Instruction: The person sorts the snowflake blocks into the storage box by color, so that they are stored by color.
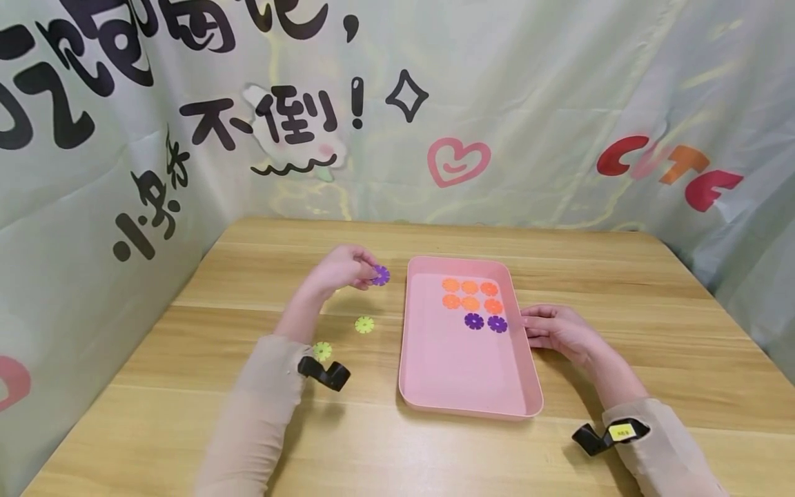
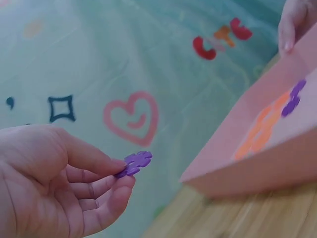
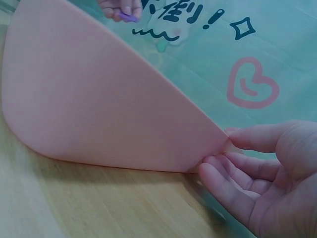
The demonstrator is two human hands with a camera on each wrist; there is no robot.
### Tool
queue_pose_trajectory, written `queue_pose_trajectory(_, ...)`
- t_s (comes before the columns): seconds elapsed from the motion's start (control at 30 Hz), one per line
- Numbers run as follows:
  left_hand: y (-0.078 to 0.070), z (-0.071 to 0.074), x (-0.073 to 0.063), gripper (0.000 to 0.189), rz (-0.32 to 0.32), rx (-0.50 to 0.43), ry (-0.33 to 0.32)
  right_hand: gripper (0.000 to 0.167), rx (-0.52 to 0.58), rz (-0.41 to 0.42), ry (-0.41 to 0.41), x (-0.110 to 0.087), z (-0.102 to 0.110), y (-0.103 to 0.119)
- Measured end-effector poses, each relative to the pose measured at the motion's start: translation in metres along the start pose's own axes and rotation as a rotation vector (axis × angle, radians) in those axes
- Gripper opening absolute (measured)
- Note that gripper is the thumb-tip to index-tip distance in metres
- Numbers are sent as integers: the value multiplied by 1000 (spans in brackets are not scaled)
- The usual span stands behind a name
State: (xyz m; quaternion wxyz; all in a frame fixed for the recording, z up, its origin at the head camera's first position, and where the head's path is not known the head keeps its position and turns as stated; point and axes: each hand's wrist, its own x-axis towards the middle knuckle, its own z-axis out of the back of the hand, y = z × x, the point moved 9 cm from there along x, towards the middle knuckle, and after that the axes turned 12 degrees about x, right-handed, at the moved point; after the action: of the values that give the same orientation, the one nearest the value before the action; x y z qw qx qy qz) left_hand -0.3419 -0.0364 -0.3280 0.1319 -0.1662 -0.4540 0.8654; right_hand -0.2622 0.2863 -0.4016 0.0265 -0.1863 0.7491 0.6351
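Note:
My left hand (image 1: 346,268) pinches a purple snowflake-shaped disc (image 1: 380,275) between thumb and fingertips, in the air left of the pink tray (image 1: 459,373). In the left wrist view the notched edge of the purple disc (image 2: 138,159) sticks out past the fingertips. At the tray's right side rests my right hand (image 1: 562,331), its fingertips against the outer wall near the rim. Inside the tray, orange discs (image 1: 470,303) lie in two rows toward the back right. Just in front of them are two dark purple discs (image 1: 474,321), side by side.
Two yellow-green discs lie on the wooden table (image 1: 348,442) left of the tray: one disc (image 1: 364,324) between arm and tray, another disc (image 1: 322,351) beside the left wrist. A black strap mount (image 1: 324,373) sits on the left sleeve. A printed curtain (image 1: 528,83) hangs behind the table.

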Motion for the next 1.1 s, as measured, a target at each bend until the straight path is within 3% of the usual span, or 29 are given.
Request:
queue_pose_trajectory(0.27, -23, -48, 23, 21, 5, -9, 86, 19, 0, 4, -3, 0, -2, 1)
queue_pose_trajectory(0.57, -40, -94, 36, 14, 11, 62, 132, 20, -1, -5, -1, 0, -1, 0)
queue_pose_trajectory(0.83, -43, -121, 43, 12, 39, 126, 152, 25, -4, -7, 2, 0, -1, -1)
queue_pose_trajectory(1.1, -33, -130, 47, 8, 148, 246, 135, 25, -11, -2, 8, 0, -2, -1)
